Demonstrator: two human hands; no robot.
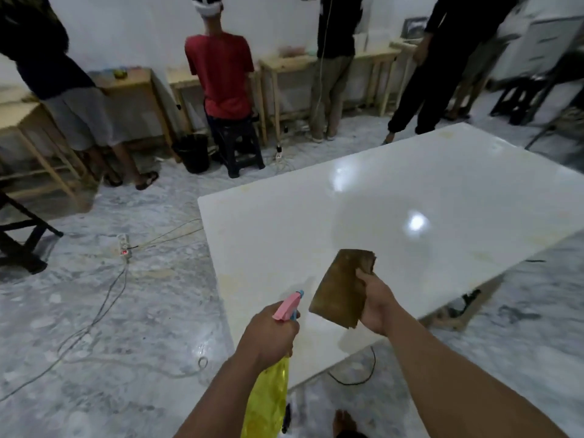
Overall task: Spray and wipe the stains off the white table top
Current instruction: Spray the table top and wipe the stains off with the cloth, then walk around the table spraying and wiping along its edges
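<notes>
Standing on a grey marbled floor (94,311): white table top (395,200), glossy, reflecting ceiling lights, showing faint yellowish stains (234,279) near its left edge. Lying left of the table: power strip (124,245) and trailing cables. Beyond the table: wooden benches (132,83), people standing at them. Over the table's near corner: left hand (268,333) curling around a yellow spray bottle (268,399), pink nozzle pointing forward; right hand (376,305) pinching a brown cloth (341,289).

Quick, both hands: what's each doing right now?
Left hand: grips the spray bottle.
Right hand: holds the brown cloth.
</notes>
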